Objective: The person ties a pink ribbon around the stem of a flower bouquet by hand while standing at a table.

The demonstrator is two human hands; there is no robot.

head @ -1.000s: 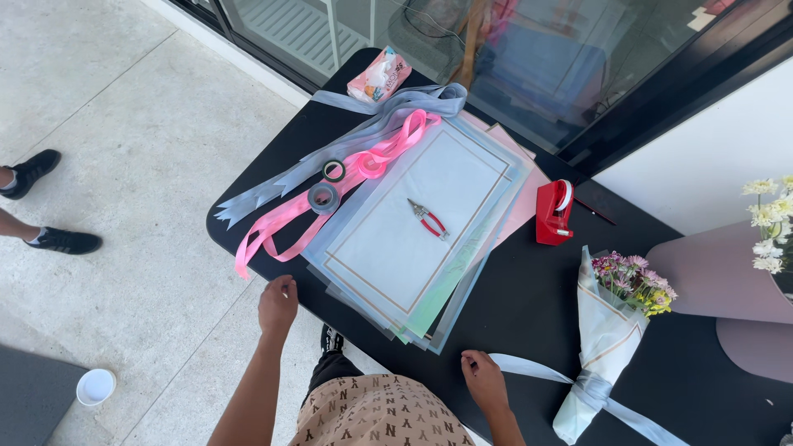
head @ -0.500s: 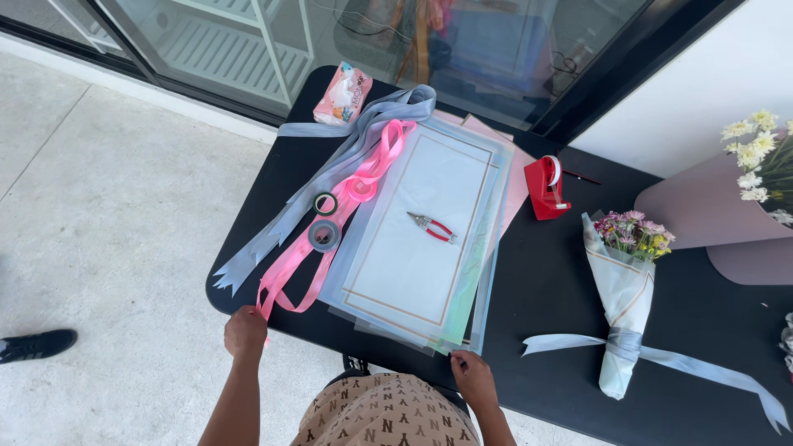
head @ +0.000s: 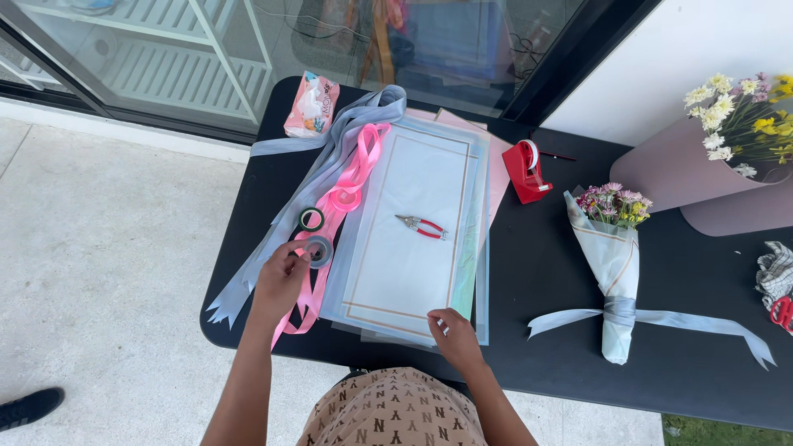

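My left hand (head: 279,281) reaches over the pink ribbon (head: 334,206), its fingertips touching a grey tape roll (head: 318,250); whether it grips the roll is unclear. A green tape roll (head: 311,219) lies just beyond. My right hand (head: 453,334) rests with fingers spread on the near edge of a stack of pale wrapping sheets (head: 421,190). Red-handled pliers (head: 422,226) lie in the middle of the top sheet. Pale blue ribbons (head: 289,177) run along the stack's left side.
All sits on a black table (head: 545,281). A red tape dispenser (head: 526,171), a small wrapped bouquet (head: 613,248) with a blue bow, a large lilac-wrapped bouquet (head: 710,157), a wipes pack (head: 311,104) and a checked cloth (head: 775,272) are around. Someone's black shoe (head: 29,406) is on the floor at left.
Both hands moved from the table's near edge onto it: the left up to the grey tape roll, the right onto the sheets. The view shifted closer.
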